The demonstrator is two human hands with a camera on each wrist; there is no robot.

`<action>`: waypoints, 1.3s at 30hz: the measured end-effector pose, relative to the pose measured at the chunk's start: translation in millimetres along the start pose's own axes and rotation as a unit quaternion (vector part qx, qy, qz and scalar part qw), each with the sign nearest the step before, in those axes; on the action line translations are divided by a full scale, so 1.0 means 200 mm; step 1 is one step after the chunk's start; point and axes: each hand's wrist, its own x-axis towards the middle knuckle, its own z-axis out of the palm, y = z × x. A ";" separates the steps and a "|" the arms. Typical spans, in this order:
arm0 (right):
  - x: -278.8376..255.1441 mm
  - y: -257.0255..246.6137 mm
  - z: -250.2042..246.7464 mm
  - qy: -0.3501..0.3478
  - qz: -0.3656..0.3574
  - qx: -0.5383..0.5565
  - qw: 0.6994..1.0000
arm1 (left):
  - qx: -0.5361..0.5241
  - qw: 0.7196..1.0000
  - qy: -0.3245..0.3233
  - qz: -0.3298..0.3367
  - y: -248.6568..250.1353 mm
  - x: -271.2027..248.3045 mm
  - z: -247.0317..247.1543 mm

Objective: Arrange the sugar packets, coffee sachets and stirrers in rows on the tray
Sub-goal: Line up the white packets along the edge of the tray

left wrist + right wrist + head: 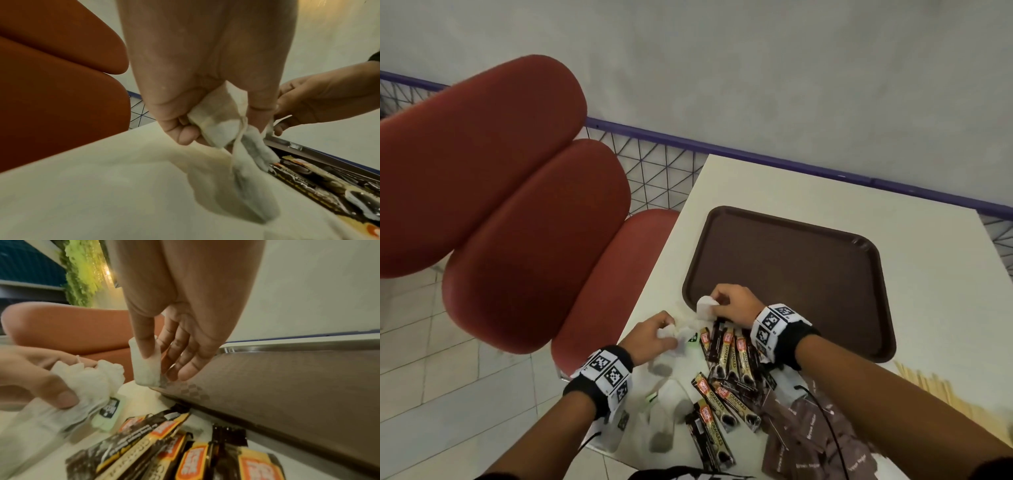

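A brown tray (791, 267) lies bare on the white table. My right hand (726, 301) pinches one white tea-bag-like sachet (704, 306) between thumb and fingers at the tray's near-left corner (287, 386); in the right wrist view the sachet (146, 371) hangs upright and touches the rim. My left hand (657, 334) grips a bunch of white sachets (216, 123) with strings and a green tag (107, 412), just left of the right hand (318, 100). Black-and-orange coffee sachets (726, 359) lie piled under my right wrist.
Brown sugar packets (801, 431) lie heaped at the near right, wooden stirrers (935, 387) beside the tray's near-right corner. More white sachets (664, 394) are scattered near my left wrist. Red chair cushions (517, 222) stand left of the table edge.
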 end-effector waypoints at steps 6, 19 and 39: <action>-0.03 0.04 -0.04 0.029 -0.005 0.084 0.996 | -0.123 0.989 0.079 -0.004 0.09 0.00 -0.05; -0.08 0.00 -0.10 -0.003 -0.014 0.250 0.968 | -0.330 0.941 0.062 -0.038 0.25 0.02 0.00; 0.33 0.17 -0.34 0.277 0.020 0.204 0.939 | -0.430 0.892 0.118 -0.075 0.34 0.18 -0.10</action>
